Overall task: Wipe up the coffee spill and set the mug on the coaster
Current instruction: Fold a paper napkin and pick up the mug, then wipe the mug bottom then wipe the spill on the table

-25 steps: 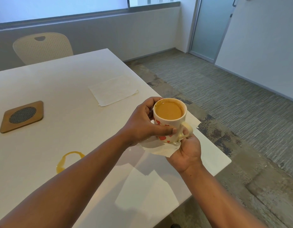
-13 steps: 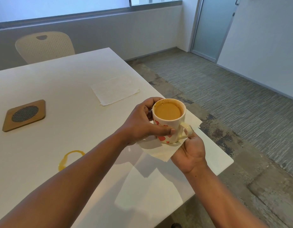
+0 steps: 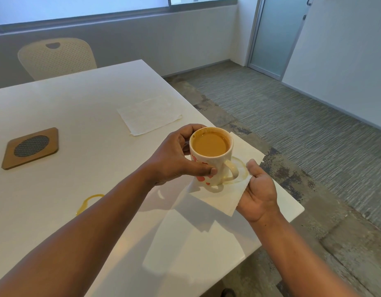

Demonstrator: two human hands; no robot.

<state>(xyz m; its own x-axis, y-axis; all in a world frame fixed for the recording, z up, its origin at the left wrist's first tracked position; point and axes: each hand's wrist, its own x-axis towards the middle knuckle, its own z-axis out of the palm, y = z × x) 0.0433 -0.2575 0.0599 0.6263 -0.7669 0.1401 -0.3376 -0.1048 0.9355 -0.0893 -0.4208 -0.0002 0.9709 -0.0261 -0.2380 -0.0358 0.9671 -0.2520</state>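
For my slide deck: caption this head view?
Left hand holds full mug over stained napkin in right hand.

Cream chair [image 3: 56, 57], grey carpet [image 3: 303, 116]

No readable text anywhere (mug [image 3: 208, 166] included).

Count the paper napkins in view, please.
2. One napkin lies flat on the table beyond the mug; the other napkin is held in the right hand under the mug.
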